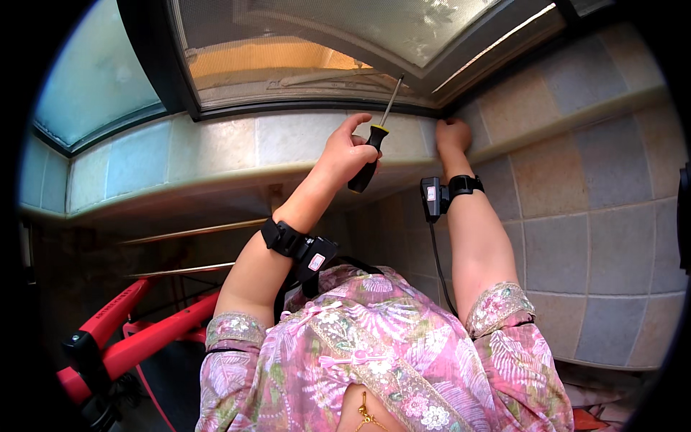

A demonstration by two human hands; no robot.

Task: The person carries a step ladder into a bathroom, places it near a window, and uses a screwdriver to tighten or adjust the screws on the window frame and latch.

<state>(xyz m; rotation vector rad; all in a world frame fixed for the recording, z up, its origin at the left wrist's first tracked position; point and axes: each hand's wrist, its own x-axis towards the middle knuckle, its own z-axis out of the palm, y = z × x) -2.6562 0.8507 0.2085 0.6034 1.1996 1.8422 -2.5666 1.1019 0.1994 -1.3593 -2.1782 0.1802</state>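
**black-and-yellow screwdriver up at the window frame**

black handle with a yellow collar: the screwdriver [371, 155] sits in the left hand [347, 153], fingers wrapped round the grip, index finger stretched up along it. the thin metal shaft runs up and slightly right, its tip at the lower edge of the window frame [317, 104], just under the mesh screen [302, 36]. whether the tip actually touches the frame can't be told.

right hand [452, 135] is closed in a loose fist, holding nothing, pressed on the tiled ledge [216, 155] where it meets the tiled wall [576, 216] in the corner. the two hands are near each other, screwdriver between them.

both wrists carry black straps with small sensor units; a black cable [437, 263] hangs from the right one down toward the pink floral blouse [374, 345].

lower left, well apart from the hands: a red metal frame [137, 338] with black fittings, below the ledge.
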